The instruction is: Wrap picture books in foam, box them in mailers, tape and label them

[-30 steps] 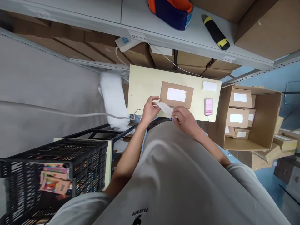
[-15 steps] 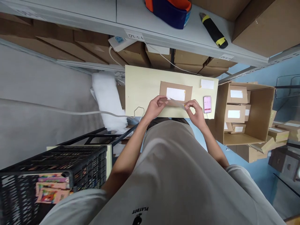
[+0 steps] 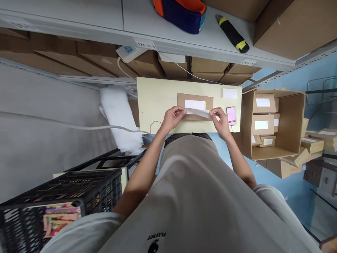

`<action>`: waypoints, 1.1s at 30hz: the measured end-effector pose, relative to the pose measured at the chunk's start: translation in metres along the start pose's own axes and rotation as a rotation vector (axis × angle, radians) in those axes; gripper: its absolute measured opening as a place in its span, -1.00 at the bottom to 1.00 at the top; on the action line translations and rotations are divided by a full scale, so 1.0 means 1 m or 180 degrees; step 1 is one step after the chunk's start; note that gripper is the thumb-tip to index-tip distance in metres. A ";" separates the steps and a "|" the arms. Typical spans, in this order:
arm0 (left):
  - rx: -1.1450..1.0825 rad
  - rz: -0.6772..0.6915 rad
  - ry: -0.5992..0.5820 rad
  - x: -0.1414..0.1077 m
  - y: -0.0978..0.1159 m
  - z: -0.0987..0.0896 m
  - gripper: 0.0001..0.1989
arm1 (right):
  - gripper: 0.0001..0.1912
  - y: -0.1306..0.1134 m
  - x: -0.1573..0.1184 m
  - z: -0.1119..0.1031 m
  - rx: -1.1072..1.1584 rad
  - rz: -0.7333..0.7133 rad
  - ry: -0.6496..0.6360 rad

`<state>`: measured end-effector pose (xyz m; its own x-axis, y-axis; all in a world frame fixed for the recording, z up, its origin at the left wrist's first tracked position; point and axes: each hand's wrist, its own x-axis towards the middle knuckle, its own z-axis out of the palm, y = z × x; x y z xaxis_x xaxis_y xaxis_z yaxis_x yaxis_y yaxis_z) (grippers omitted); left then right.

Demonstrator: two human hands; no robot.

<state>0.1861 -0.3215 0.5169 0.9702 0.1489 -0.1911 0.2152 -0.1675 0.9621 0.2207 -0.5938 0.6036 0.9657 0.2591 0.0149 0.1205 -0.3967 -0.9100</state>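
A small brown box (image 3: 196, 97), a white card (image 3: 230, 93) and a phone (image 3: 231, 116) are held by the pale yellow table (image 3: 155, 102). By the grey shelf (image 3: 140, 21), a blue and orange thing (image 3: 181, 17), a black and yellow tool (image 3: 232, 34) and a big brown box (image 3: 292, 31) are carried.

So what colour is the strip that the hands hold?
The strip is whitish, seen in the head view.

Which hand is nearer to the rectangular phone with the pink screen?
Right. The right hand is just left of the phone; the left hand is much farther left.
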 end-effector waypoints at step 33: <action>0.0940 -0.0159 0.0123 0.049 -0.045 0.013 -0.90 | -0.89 0.114 0.082 0.037 -0.0497 0.0710 0.0035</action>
<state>0.2258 -0.3196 0.4620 0.9539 0.2001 -0.2237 0.2911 -0.4343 0.8524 0.3052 -0.5846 0.4858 0.9747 0.1410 -0.1734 -0.0622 -0.5740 -0.8165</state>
